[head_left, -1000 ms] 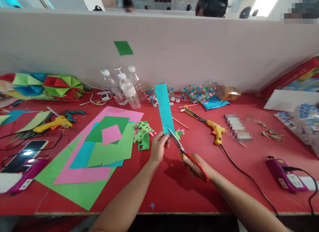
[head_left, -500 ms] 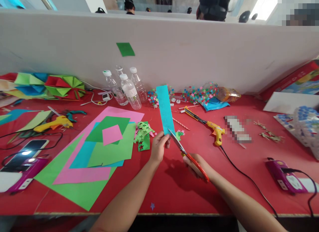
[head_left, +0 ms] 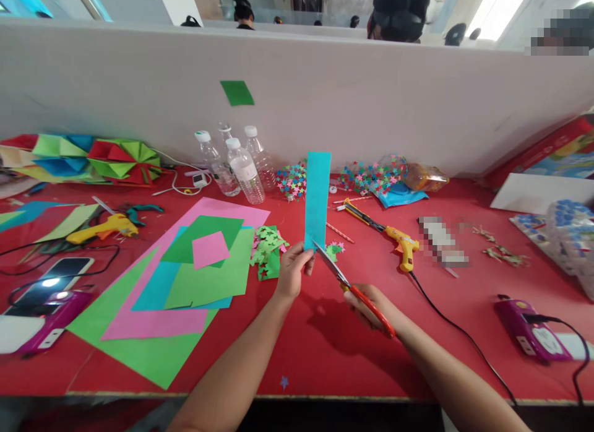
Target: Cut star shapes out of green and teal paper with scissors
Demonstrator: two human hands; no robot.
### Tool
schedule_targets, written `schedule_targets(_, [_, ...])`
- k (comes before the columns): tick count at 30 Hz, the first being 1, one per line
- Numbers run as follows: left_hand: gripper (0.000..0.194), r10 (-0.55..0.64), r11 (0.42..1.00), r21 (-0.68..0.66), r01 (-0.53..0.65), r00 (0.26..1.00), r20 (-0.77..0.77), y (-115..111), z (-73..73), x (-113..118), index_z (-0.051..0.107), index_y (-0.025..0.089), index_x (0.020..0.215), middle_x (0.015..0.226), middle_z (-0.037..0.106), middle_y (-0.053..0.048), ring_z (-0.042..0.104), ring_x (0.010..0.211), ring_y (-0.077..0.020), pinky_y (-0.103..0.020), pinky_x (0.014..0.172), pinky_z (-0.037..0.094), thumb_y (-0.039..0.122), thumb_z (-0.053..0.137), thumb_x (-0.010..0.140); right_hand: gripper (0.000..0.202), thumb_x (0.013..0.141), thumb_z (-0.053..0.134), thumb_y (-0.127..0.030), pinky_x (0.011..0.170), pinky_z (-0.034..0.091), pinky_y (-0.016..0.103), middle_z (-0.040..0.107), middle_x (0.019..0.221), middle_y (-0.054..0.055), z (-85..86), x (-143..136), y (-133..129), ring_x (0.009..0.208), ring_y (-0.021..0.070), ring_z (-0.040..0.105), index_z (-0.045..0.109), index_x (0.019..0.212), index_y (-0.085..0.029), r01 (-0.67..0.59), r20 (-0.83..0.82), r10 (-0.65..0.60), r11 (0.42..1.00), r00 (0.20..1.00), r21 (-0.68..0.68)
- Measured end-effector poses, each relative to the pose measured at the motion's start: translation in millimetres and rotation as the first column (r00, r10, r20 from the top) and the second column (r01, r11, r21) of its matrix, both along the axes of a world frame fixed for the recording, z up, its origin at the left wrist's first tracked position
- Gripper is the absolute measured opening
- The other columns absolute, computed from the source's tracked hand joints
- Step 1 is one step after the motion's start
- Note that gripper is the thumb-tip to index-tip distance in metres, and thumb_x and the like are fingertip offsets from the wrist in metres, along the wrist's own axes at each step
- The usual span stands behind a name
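A long blue paper strip [head_left: 318, 197] stands upright above the red table, its lower end pinched between the thumb and fingers of my left hand [head_left: 294, 268]. My right hand [head_left: 369, 305] is closed around the red handles of the scissors [head_left: 336, 272]. Their blades point up and to the left, with the tips at the strip's lower edge, just right of my left thumb. Behind the strip lie small green star cutouts [head_left: 332, 251]. To the left of my left hand is a pile of green stars and scraps [head_left: 269, 249].
Stacked coloured sheets [head_left: 208, 277] cover the left centre of the red table [head_left: 297, 358]. Clear bottles [head_left: 245, 172] stand by the partition [head_left: 325, 98]. A yellow glue gun [head_left: 403, 245] and its cord lie right, beside a cutter [head_left: 362, 215]. Another glue gun [head_left: 104, 229] lies left.
The blue strip has turned more upright and its top has shifted right. My left hand has moved slightly left, and my right hand with the scissors slightly right.
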State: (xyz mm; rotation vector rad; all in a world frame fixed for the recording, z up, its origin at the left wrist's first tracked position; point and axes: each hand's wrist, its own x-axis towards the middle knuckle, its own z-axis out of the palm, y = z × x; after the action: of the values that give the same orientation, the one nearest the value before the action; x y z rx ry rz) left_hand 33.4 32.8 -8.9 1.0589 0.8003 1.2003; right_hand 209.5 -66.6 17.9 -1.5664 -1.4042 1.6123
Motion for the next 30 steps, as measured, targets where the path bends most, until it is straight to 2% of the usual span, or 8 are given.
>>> schedule_targets(9, [0.022, 0.029, 0.998, -0.057, -0.026, 0.998, 0.053, 1, 3.7, -1, 0.051, 0.017, 0.059, 0.048, 0.047, 0.005, 0.04, 0.041, -0.0056, -0.019, 0.038, 0.027, 0.029, 0.061, 0.075, 0.054, 0.081, 0.045, -0.072, 0.034, 0.027, 0.019, 0.041, 0.035, -0.008, -2.8, 4, 1, 0.029, 0.0062, 0.033, 0.044, 0.064, -0.02, -0.042, -0.024, 0.042, 0.999, 0.999, 0.031])
schedule_targets(13, [0.027, 0.115, 0.992, -0.07, -0.11, 0.991, 0.073, 2, 6.8, 1, 0.047, 0.018, 0.058, 0.046, 0.044, 0.006, 0.035, 0.039, -0.0046, -0.019, 0.038, 0.024, 0.032, 0.062, 0.075, 0.054, 0.083, 0.043, -0.072, 0.033, 0.025, 0.019, 0.041, 0.034, -0.008, -8.3, 3, 0, 0.028, 0.0066, 0.034, 0.044, 0.065, -0.021, -0.049, -0.038, 0.05, 0.999, 0.998, 0.01])
schedule_targets(16, [0.03, 0.149, 0.987, -0.068, -0.145, 0.987, 0.064, 0, 7.7, 4, 0.047, 0.018, 0.06, 0.047, 0.046, 0.006, 0.038, 0.039, -0.0045, -0.019, 0.04, 0.028, 0.037, 0.061, 0.078, 0.055, 0.084, 0.041, -0.072, 0.033, 0.024, 0.019, 0.04, 0.034, -0.008, -14.4, 1, -1, 0.028, 0.0063, 0.033, 0.045, 0.065, -0.02, -0.036, -0.066, 0.037, 0.999, 0.997, 0.012])
schedule_targets(20, [0.028, 0.066, 0.994, -0.092, -0.063, 0.997, 0.032, -4, 5.7, 8, 0.053, 0.017, 0.065, 0.054, 0.054, 0.004, 0.047, 0.043, -0.0065, -0.021, 0.044, 0.036, 0.04, 0.062, 0.078, 0.056, 0.084, 0.04, -0.073, 0.034, 0.025, 0.018, 0.04, 0.035, -0.008, -19.8, -3, -2, 0.028, 0.0059, 0.033, 0.045, 0.066, -0.02, -0.005, -0.103, 0.005, 1.0, 0.995, 0.001])
schedule_targets(26, [0.023, 0.16, 0.987, -0.019, -0.161, 0.986, -0.034, -3, 2.9, 8, 0.057, 0.017, 0.07, 0.057, 0.055, 0.004, 0.05, 0.045, -0.0067, -0.021, 0.046, 0.039, 0.038, 0.062, 0.08, 0.057, 0.084, 0.037, -0.073, 0.034, 0.025, 0.018, 0.041, 0.033, -0.008, -17.8, -6, -2, 0.027, 0.0056, 0.031, 0.045, 0.066, -0.02, -0.01, -0.114, 0.006, 0.999, 0.994, -0.032])
schedule_targets(30, [0.025, 0.164, 0.986, -0.004, -0.164, 0.984, -0.068, -3, 2.6, 8, 0.056, 0.017, 0.069, 0.055, 0.053, 0.005, 0.049, 0.045, -0.0063, -0.02, 0.046, 0.039, 0.038, 0.06, 0.081, 0.056, 0.083, 0.04, -0.073, 0.033, 0.027, 0.017, 0.04, 0.035, -0.008, -17.2, -7, -1, 0.028, 0.0058, 0.033, 0.044, 0.067, -0.02, 0.024, -0.09, -0.029, 0.998, 0.995, -0.059])
